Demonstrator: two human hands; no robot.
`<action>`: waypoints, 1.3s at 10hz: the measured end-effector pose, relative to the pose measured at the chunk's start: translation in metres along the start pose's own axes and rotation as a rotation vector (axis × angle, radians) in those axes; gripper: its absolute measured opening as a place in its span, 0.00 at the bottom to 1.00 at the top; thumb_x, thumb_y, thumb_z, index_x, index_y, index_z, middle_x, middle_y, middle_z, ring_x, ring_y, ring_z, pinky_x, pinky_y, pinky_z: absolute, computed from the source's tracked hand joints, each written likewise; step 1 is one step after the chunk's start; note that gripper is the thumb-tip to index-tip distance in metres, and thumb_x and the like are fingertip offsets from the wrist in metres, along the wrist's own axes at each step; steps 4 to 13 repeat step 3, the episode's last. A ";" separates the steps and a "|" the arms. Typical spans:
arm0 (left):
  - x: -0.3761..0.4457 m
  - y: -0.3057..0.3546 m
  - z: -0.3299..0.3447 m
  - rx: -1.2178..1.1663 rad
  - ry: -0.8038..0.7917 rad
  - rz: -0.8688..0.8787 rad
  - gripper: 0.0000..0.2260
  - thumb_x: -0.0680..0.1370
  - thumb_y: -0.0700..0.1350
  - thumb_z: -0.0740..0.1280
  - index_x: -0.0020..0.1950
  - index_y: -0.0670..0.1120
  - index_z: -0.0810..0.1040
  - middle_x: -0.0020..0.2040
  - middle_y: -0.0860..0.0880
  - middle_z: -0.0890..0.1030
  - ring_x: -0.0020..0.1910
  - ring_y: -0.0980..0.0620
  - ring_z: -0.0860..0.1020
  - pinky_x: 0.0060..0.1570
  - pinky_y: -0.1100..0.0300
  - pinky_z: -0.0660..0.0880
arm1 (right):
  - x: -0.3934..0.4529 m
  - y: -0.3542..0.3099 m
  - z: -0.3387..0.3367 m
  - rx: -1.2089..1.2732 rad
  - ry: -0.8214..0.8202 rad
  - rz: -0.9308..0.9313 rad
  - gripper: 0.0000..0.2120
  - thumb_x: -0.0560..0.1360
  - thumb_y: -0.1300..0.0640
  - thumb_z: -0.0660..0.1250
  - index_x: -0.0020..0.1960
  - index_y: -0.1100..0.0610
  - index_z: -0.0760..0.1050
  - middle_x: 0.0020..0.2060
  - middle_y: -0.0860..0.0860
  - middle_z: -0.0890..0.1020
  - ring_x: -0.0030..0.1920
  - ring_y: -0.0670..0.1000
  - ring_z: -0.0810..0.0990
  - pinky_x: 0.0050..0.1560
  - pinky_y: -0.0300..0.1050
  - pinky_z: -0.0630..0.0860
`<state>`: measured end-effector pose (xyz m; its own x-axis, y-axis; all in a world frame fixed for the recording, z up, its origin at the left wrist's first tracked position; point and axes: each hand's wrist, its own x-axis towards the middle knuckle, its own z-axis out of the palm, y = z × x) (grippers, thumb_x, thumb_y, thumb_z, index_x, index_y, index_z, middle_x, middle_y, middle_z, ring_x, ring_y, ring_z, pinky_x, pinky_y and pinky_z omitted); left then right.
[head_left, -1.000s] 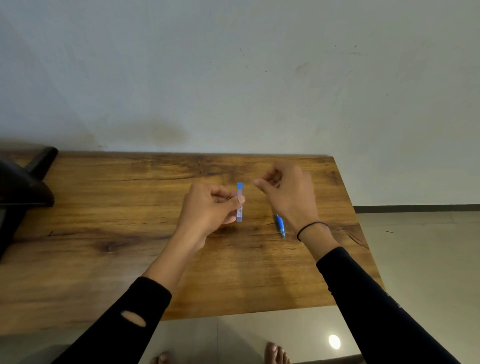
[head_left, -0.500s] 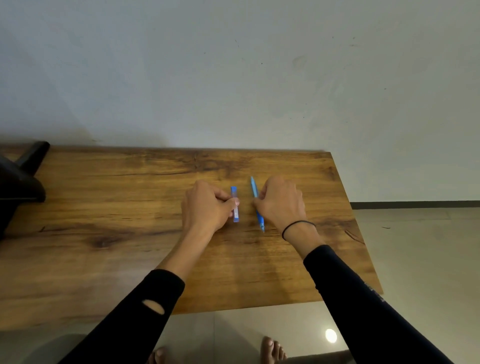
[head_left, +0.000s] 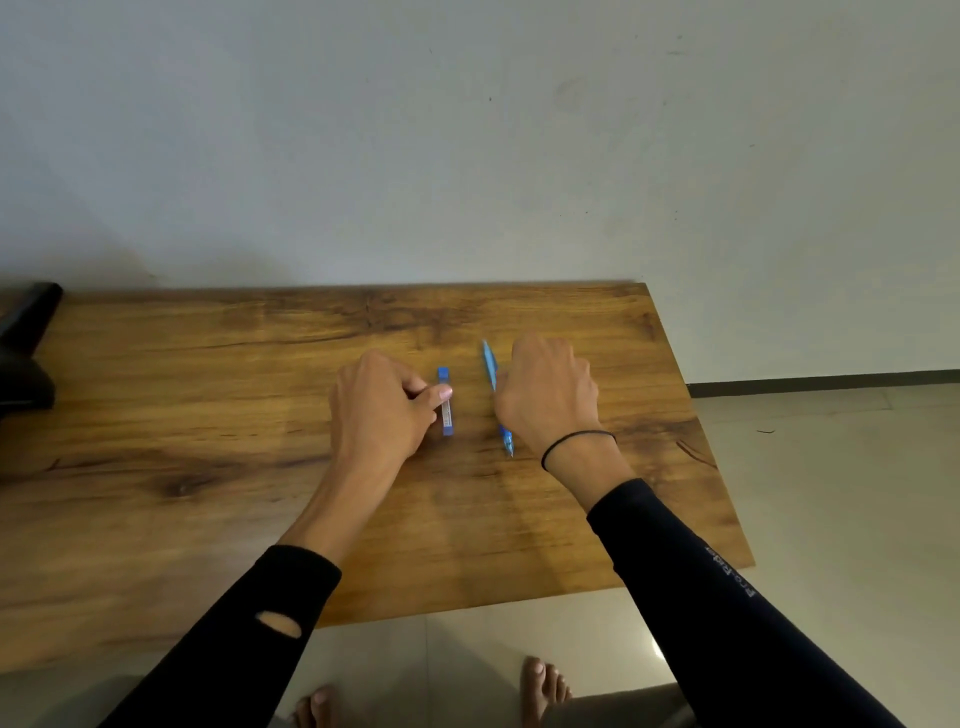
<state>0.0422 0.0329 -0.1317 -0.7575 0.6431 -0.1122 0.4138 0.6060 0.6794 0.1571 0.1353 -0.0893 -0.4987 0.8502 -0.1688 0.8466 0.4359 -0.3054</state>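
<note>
My left hand (head_left: 382, 408) lies on the wooden table (head_left: 208, 415) with its fingers curled, and its thumb and fingers pinch a small blue and clear lead case (head_left: 445, 402) that lies lengthways on the wood. A little to the right lies a blue mechanical pencil (head_left: 496, 395), its tip towards me. My right hand (head_left: 545, 397) covers the pencil's middle with curled fingers and grips it against the table.
A black object (head_left: 23, 353) stands at the table's far left edge. A pale wall rises behind the table. Tiled floor (head_left: 831, 493) lies to the right, and my bare feet (head_left: 543, 686) show below the table's front edge.
Both hands came down from above the table to its surface. The left lowered the lead case onto the wood. The right took hold of the pencil and turned it lengthways.
</note>
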 end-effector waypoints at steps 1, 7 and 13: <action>0.000 -0.007 -0.005 0.093 0.074 0.006 0.11 0.78 0.55 0.77 0.43 0.49 0.90 0.39 0.51 0.89 0.41 0.48 0.87 0.43 0.52 0.81 | -0.001 0.004 -0.007 -0.111 0.032 -0.015 0.13 0.78 0.67 0.65 0.39 0.55 0.66 0.39 0.50 0.71 0.47 0.58 0.79 0.42 0.51 0.70; -0.009 -0.028 -0.016 0.343 0.174 0.245 0.07 0.83 0.50 0.69 0.56 0.52 0.86 0.57 0.51 0.83 0.56 0.46 0.82 0.45 0.52 0.75 | 0.002 0.016 -0.005 -0.259 0.040 -0.100 0.10 0.78 0.69 0.61 0.51 0.55 0.74 0.50 0.54 0.71 0.49 0.56 0.72 0.41 0.50 0.67; -0.009 -0.028 -0.016 0.343 0.174 0.245 0.07 0.83 0.50 0.69 0.56 0.52 0.86 0.57 0.51 0.83 0.56 0.46 0.82 0.45 0.52 0.75 | 0.002 0.016 -0.005 -0.259 0.040 -0.100 0.10 0.78 0.69 0.61 0.51 0.55 0.74 0.50 0.54 0.71 0.49 0.56 0.72 0.41 0.50 0.67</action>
